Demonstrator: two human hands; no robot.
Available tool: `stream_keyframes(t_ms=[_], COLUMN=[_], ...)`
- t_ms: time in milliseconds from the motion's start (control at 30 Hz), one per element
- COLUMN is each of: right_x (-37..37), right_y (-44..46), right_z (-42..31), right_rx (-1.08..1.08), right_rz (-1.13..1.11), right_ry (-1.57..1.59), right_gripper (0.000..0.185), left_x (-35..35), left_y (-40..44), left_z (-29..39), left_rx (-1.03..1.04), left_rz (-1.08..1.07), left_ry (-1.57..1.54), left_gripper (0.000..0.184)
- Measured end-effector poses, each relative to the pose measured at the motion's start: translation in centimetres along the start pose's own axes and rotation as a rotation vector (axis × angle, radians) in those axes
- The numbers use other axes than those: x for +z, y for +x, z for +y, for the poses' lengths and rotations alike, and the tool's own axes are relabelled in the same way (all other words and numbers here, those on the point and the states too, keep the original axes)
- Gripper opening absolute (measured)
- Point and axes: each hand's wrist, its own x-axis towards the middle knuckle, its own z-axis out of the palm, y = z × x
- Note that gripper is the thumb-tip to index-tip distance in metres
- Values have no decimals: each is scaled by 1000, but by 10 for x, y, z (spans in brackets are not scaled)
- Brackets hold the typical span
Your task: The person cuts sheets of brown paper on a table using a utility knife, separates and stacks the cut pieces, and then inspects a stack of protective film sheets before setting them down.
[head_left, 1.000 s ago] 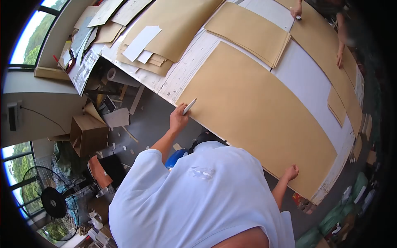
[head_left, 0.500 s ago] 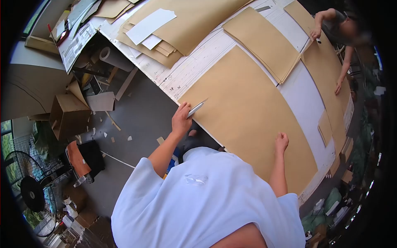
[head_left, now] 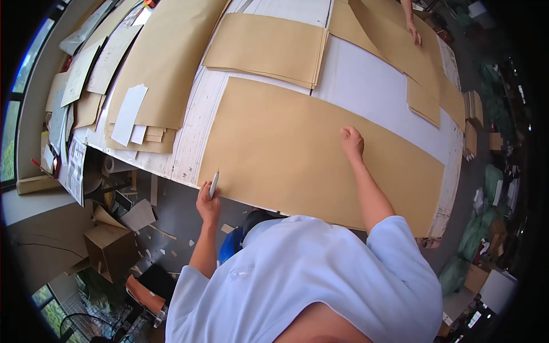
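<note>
My left hand point(head_left: 208, 201) is closed around a slim silver pen-like tool point(head_left: 214, 184) with a thin pointed tip facing up. It sits at the near left corner of a large brown paper sheet point(head_left: 286, 154), which lies flat on the table. Whether the tip touches the sheet I cannot tell. Over the middle right of the same sheet my right hand point(head_left: 352, 143) forms a loose fist, with nothing showing out of it. Beyond the sheet lies a stack of smaller brown sheets point(head_left: 266, 48).
Across the table a co-worker's hand point(head_left: 414, 34) is over other brown sheets point(head_left: 394, 43), one with a raised edge. Folded brown paper point(head_left: 166, 63) with a white piece point(head_left: 129, 114) on it covers the left. Below the table edge stands a cardboard box point(head_left: 111, 248).
My view has swung, so the table now sits more level. My left hand still grips the tool near the sheet's corner. The co-worker's paper has an edge lifted now.
</note>
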Motion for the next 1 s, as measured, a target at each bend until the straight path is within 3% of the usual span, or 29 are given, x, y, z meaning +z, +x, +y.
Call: stream_keyframes(t_ms=[100,233,300,400,433,467,533,567,633,767,833,1000], right_x=[-19,-54,-58,-59,-62,-59,-60,-58,-84,-74,-71,-56], right_y=[-38,-148,-215,-280,-286,-294,-302,-302,-286,-284,-281,-272], right_z=[63,170,216,248,243,251,261,262,233,258,261,295], right_rx=[247,737,961,1244,1319,1336,1305,1314,1388,1406,1287,1443], right_rz=[116,444,636,788,906,914,924,934,969,924,864,843], right_ry=[112,89,-167,-164,-35,-24,389,403,883,918,316,801], right_gripper=[22,20,22,25,24,24,21,21,20,21,20,20], left_x=[-5,-6,0,-2,-1,0,0,0,3,8,8,3], left_y=[11,15,13,18,20,22,26,27,31,42,41,44], left_z=[0,1,-16,-8,-12,-17,-25,-28,-39,-72,-69,-59], left_rx=[-159,-161,-67,2,27,13,16,21,22,26,35,39], left_rz=[-79,-130,-95,-95,-104,-129,-142,-151,-182,-270,-263,-308], left_ry=[86,151,97,337,338,361,386,388,420,343,333,383], left_gripper=[15,17,24,33,33,35,36,36,37,42,42,44])
